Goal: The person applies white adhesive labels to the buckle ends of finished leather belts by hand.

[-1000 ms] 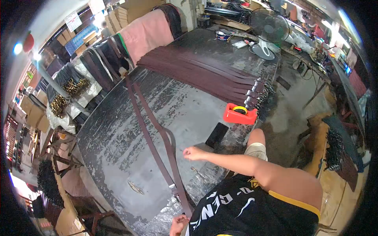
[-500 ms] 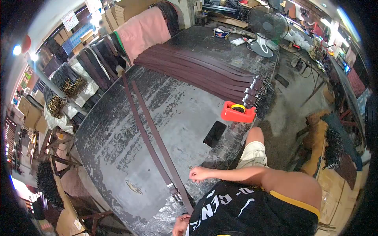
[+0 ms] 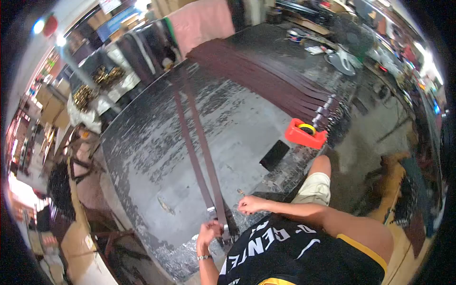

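Two long dark-brown belts lie side by side down the table [image 3: 142, 156]. The left belt [image 3: 192, 156] shows a silver buckle part [image 3: 211, 209] near its close end. At the close end of the right belt [image 3: 209, 161], my left hand [image 3: 209, 232] has its fingers curled around the metal end; blur hides the exact grip. My right hand [image 3: 252, 205] is closed just to the right of the belts, above the table edge. What it holds, if anything, is hidden. A tiny blurred object [image 3: 241, 192] shows just beyond its fingers.
A red tape dispenser [image 3: 305, 135] and a black phone [image 3: 274, 155] lie on the right side. Beyond them spreads a row of brown belts [image 3: 266, 76] with buckles over the edge. A fan [image 3: 349, 42] stands at the far corner. More belts [image 3: 102, 78] hang at left.
My left hand has come up from the near table edge to the belt's end. My right hand stays closed beside the belts. The whole view has shifted.
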`<action>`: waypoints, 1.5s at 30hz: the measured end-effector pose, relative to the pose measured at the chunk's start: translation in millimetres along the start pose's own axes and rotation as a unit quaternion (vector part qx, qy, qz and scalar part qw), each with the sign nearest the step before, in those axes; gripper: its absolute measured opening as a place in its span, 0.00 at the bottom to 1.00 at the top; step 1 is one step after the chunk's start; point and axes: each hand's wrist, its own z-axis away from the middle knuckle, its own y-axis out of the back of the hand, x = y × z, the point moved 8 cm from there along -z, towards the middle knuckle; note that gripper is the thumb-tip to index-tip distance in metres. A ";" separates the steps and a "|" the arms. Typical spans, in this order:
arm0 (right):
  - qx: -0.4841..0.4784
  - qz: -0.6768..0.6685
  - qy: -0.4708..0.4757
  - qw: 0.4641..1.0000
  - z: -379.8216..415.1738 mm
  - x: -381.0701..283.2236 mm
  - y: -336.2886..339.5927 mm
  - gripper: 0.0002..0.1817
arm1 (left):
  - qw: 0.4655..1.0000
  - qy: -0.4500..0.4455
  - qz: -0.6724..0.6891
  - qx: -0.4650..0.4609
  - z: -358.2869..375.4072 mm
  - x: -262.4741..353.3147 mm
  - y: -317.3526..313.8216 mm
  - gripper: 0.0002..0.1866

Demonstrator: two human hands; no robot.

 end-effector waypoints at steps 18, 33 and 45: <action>-0.004 -0.034 -0.032 0.999 14.0 -1.1 12.1 0.12 | 0.886 -0.141 -0.332 0.292 -8.5 96.8 -8.6 0.15; -0.082 -0.029 0.011 0.996 18.1 -19.0 -14.8 0.27 | 0.914 -0.112 -0.318 0.226 -64.6 39.0 -10.7 0.27; 0.439 -0.143 0.054 0.886 224.9 35.2 152.7 0.13 | 0.994 0.023 -0.095 -0.041 -84.2 27.0 -18.0 0.09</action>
